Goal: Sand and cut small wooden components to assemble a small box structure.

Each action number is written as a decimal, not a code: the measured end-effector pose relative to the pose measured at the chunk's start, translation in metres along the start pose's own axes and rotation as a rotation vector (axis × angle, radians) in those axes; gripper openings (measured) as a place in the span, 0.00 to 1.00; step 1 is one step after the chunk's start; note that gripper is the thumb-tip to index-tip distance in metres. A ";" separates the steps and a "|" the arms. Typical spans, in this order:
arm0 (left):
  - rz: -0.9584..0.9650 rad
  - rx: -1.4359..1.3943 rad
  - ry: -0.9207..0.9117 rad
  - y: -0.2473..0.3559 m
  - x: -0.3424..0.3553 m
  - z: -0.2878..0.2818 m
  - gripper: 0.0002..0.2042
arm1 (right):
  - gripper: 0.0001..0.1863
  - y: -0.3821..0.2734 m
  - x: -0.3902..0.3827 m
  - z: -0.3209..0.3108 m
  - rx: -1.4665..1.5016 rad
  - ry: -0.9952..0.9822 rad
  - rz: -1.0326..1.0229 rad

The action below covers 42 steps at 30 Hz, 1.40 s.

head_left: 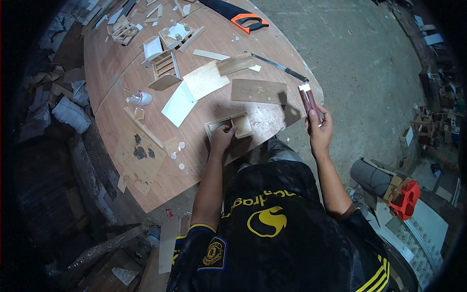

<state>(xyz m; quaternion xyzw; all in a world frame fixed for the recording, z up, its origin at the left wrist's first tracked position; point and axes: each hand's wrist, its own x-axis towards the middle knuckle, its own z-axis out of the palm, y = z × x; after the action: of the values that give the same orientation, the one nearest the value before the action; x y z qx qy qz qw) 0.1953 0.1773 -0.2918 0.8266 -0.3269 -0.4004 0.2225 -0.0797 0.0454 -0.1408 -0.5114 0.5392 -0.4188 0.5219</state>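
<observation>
And here on the table (107, 73), close to the near edge, sits the small wooden box (243, 125), open on top and split by a divider, with the left hand (222, 139) right at it! Thin pale wood, so I'd call it light and stiff, dry rather than slippery, but breakable at the joints if anyone squeezes hard. The outer walls low down look the best place to take hold; leaning on the divider seems the riskier choice.

Over to the right hand (319, 125), and it has a reddish-brown tube (308, 100), pale at the top end, raised beyond the table's right edge. That tube looks light and easy to lift, perhaps soft enough to give under pressure, its surface probably a little slick. The lower body is the sensible hold, and that's where the fingers are, leaving the pale end exposed.

Now the poses! The left forearm runs nearly straight up from the body, knuckles uppermost, fingers curled almost closed with their tips at the box near its divider; pinching or merely pressing, I can't tell. The right arm swings wide, elbow out, forearm rising, thumb across the tube's near face and fingers wrapped behind, closed around it. That's 2 hands, well apart, with a brown board (259, 91) lying just past the box.
</observation>
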 end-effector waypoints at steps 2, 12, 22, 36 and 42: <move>0.007 0.006 -0.001 -0.001 0.001 0.000 0.27 | 0.17 -0.002 0.000 0.000 0.014 -0.004 0.021; -0.009 0.031 0.004 0.011 -0.005 -0.003 0.28 | 0.18 0.000 0.002 0.004 -0.030 -0.001 -0.017; -0.019 0.031 0.034 0.012 -0.008 -0.003 0.28 | 0.18 -0.001 0.005 0.005 -0.010 -0.017 -0.027; -0.013 -0.031 0.048 0.012 -0.009 -0.004 0.22 | 0.18 -0.002 0.010 0.008 -0.017 -0.039 -0.046; 0.020 0.120 0.143 0.015 -0.016 -0.001 0.16 | 0.17 -0.005 0.011 0.013 -0.004 -0.094 0.025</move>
<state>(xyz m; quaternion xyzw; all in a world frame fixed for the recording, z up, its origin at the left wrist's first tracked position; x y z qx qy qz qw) 0.1840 0.1787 -0.2737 0.8616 -0.3417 -0.3179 0.1996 -0.0655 0.0348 -0.1388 -0.5249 0.5211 -0.3868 0.5507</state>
